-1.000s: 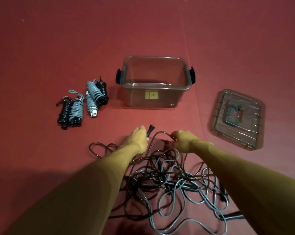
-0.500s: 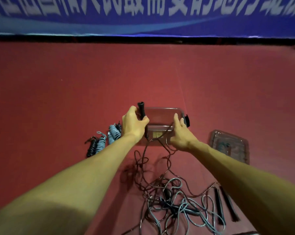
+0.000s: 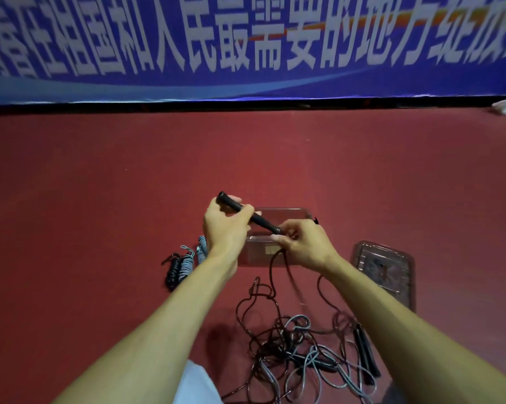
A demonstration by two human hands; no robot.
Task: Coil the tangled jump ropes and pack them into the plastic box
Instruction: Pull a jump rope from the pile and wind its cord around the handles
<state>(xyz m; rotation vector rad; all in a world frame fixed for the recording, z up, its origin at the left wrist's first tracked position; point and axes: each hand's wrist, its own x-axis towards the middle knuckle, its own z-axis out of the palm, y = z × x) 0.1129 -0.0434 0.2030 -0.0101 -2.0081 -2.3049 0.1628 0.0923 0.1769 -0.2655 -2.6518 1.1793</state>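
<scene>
My left hand (image 3: 225, 228) grips a black jump rope handle (image 3: 262, 222), raised and slanting down to the right. My right hand (image 3: 302, 246) pinches the dark rope where it leaves the handle's lower end. That rope hangs down to a tangled pile of black and grey ropes (image 3: 301, 351) on the red floor near me. The clear plastic box (image 3: 292, 212) stands open behind my hands, mostly hidden by them. Coiled rope bundles (image 3: 179, 266) lie to the left of the box.
The box's clear lid (image 3: 384, 272) lies flat on the floor to the right. Two loose black handles (image 3: 366, 357) lie at the pile's right side. A blue banner with white characters (image 3: 246, 48) runs along the far wall. Red floor stretches beyond the box.
Both hands rose from the pile with the handle. The handle went from upright to slanting, and my right hand closed on the rope at its end. The camera tilted upward.
</scene>
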